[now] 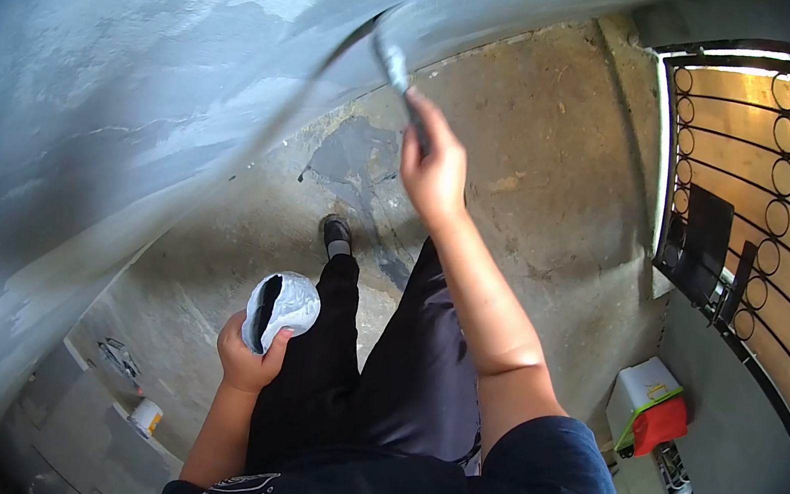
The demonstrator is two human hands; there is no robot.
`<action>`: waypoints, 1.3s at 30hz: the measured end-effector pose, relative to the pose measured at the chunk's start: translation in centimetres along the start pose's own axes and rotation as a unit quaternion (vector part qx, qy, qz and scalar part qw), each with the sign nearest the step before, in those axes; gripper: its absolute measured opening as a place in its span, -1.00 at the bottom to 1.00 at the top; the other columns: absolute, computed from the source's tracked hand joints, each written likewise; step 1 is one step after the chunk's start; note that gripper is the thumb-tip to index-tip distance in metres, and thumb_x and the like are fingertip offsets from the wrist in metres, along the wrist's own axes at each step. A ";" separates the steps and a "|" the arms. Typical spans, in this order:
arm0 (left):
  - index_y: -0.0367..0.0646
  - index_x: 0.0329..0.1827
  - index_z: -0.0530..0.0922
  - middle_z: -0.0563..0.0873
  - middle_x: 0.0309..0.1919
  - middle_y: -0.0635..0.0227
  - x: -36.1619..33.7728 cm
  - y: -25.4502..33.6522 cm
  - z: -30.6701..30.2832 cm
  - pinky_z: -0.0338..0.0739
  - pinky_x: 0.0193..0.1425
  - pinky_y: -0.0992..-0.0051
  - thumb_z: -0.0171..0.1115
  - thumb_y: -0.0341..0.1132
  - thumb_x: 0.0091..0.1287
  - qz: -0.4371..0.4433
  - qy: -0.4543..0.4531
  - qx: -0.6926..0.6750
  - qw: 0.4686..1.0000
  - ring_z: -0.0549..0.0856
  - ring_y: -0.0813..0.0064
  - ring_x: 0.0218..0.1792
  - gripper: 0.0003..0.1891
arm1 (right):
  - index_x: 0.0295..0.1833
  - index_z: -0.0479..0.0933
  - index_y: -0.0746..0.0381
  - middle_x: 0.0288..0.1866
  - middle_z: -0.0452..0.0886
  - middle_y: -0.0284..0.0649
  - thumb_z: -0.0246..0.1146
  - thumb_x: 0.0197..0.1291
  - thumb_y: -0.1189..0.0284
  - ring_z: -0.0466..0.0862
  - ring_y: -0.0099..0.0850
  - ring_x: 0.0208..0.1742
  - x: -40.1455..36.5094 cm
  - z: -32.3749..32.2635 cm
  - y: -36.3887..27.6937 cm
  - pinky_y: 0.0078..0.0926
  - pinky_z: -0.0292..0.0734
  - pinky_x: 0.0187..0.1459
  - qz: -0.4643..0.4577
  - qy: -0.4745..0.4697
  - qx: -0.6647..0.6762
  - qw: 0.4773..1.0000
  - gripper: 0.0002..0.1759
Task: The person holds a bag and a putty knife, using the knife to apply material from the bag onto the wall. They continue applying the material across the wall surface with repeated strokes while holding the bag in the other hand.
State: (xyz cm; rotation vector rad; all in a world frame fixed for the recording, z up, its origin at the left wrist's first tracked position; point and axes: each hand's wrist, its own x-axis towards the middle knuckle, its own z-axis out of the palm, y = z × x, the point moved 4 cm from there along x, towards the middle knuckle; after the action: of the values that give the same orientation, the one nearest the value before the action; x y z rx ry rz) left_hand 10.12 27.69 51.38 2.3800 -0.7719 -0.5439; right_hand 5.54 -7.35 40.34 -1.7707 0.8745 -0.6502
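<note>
My right hand (435, 174) is closed around the dark handle of a putty knife (395, 67), its arm stretched forward. The knife's pale, smeared blade end is right at the grey-white wall (181, 45), overlapping its lower part in this view. Low on the left, my left hand (248, 358) grips a rounded container (296, 304) from below, thumb on its near side. Grey-white paste coats the container, and a dark, narrow opening shows on its left. Wetter-looking darker patches and streaks mark the wall.
The concrete floor (539, 156) has a dark grey stain (357, 156) near my shoe (337, 235). A metal grille gate (777, 190) stands at the right. Below it sits a white bin (643, 388) with a red cloth (661, 426). A small white tub (146, 415) is at lower left.
</note>
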 end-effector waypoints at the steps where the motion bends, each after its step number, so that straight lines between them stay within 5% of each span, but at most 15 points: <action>1: -0.25 -0.14 0.66 0.75 -0.31 0.05 -0.1 0.1 -0.3 0.64 -0.17 0.18 0.55 -0.09 0.18 0.001 0.006 -0.004 1.000 0.76 -0.07 -0.28 -0.58 | 0.31 0.57 0.23 0.15 0.71 0.08 0.27 0.33 0.63 0.76 -0.13 0.19 -1.0 0.3 -0.1 -0.38 0.61 0.18 0.006 -0.056 -0.012 0.998 -0.56; 4: -0.26 -0.14 0.66 0.75 -0.30 0.04 -0.2 0.7 -2.0 0.63 -0.17 0.17 0.55 -0.10 0.18 0.004 0.032 0.003 0.999 0.76 -0.10 -0.27 -0.59 | 0.28 0.59 0.16 -0.03 0.73 0.08 0.29 0.30 0.57 0.77 0.03 -0.10 -3.8 -2.5 -1.2 -0.22 0.65 -0.10 0.009 -0.047 -0.033 0.998 -0.57; 8: -0.23 -0.17 0.69 0.75 -0.33 0.03 0.3 2.5 -4.9 0.62 -0.17 0.12 0.53 -0.10 0.20 0.046 0.077 -0.009 0.996 0.75 -0.12 -0.27 -0.63 | 0.31 0.54 0.20 0.00 0.73 0.11 0.24 0.42 0.49 0.78 0.01 0.04 -6.8 -12.4 -2.9 -0.31 0.63 0.06 0.080 0.002 -0.074 0.994 -0.63; 11: -0.21 -0.21 0.71 0.74 -0.34 0.04 1.4 4.3 -7.1 0.61 -0.19 0.06 0.52 -0.07 0.22 0.117 0.126 0.014 0.985 0.74 -0.13 -0.28 -0.65 | 0.22 0.61 0.22 -0.11 0.77 -0.08 0.31 0.39 0.46 0.77 -0.41 -0.10 -9.2 -21.9 -3.7 -0.43 0.62 -0.03 0.157 0.059 -0.154 0.974 -0.68; 15: -0.20 -0.20 0.71 0.73 -0.31 0.05 0.9 5.7 -11.1 0.59 -0.14 0.06 0.48 -0.10 0.27 0.175 0.177 0.023 0.968 0.71 -0.14 -0.25 -0.69 | 0.17 0.61 0.32 -0.06 0.75 -0.20 0.29 0.43 0.46 0.69 -0.44 -0.03 -13.7 -32.1 -7.8 -0.42 0.58 0.05 0.101 0.174 -0.170 0.965 -0.73; 17: -0.19 -0.21 0.71 0.74 -0.30 0.06 1.1 6.9 -13.9 0.59 -0.15 0.07 0.45 -0.11 0.29 0.201 0.174 -0.002 0.964 0.72 -0.12 -0.25 -0.70 | 0.21 0.59 0.35 -0.29 0.63 -0.34 0.26 0.47 0.39 0.56 -0.64 -0.33 -16.4 -35.1 -7.2 -0.64 0.43 -0.28 0.100 0.242 -0.089 0.961 -0.68; 20: -0.19 -0.22 0.72 0.75 -0.32 0.08 -1.5 9.4 -18.2 0.59 -0.19 0.09 0.45 -0.09 0.30 0.237 0.173 0.019 0.956 0.72 -0.09 -0.29 -0.70 | 0.20 0.57 0.28 -0.44 0.45 -0.46 0.19 0.54 0.26 0.35 -0.69 -0.59 -22.5 -37.1 -12.2 -0.60 0.31 -0.54 0.208 0.282 0.095 0.932 -0.66; 27: -0.21 -0.37 0.67 0.73 -0.43 0.11 -1.3 11.2 -22.4 0.57 -0.29 0.09 0.45 0.00 0.29 0.266 0.146 0.013 0.953 0.71 -0.07 -0.37 -0.61 | 0.07 0.53 0.10 -0.46 0.46 -0.41 0.16 0.53 0.28 0.28 -0.64 -0.66 -30.4 -33.6 -13.7 -0.56 0.25 -0.58 0.348 0.326 0.312 0.822 -0.82; 35: -0.19 -0.36 0.68 0.73 -0.43 0.11 -0.8 13.9 -21.0 0.57 -0.26 0.09 0.46 0.02 0.27 0.236 0.181 0.042 0.954 0.71 -0.07 -0.35 -0.60 | -0.01 0.51 0.12 -0.41 0.49 -0.36 0.16 0.53 0.27 0.34 -0.55 -0.61 -29.1 -36.6 -11.9 -0.53 0.27 -0.53 0.324 0.297 0.303 0.846 -0.84; 39: -0.19 -0.33 0.69 0.74 -0.41 0.10 -0.2 16.3 -19.2 0.58 -0.25 0.10 0.47 0.03 0.27 0.238 0.193 0.021 0.952 0.72 -0.07 -0.33 -0.60 | 0.12 0.50 0.11 -0.30 0.54 -0.37 0.16 0.53 0.30 0.46 -0.53 -0.44 -24.9 -37.2 -12.5 -0.50 0.38 -0.38 0.260 0.228 0.453 0.822 -0.81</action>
State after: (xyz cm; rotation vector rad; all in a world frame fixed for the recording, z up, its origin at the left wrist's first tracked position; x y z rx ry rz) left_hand 13.67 24.46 76.10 2.1270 -1.1233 0.1363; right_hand -34.35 -4.92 64.05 -0.4793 1.0597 -0.9248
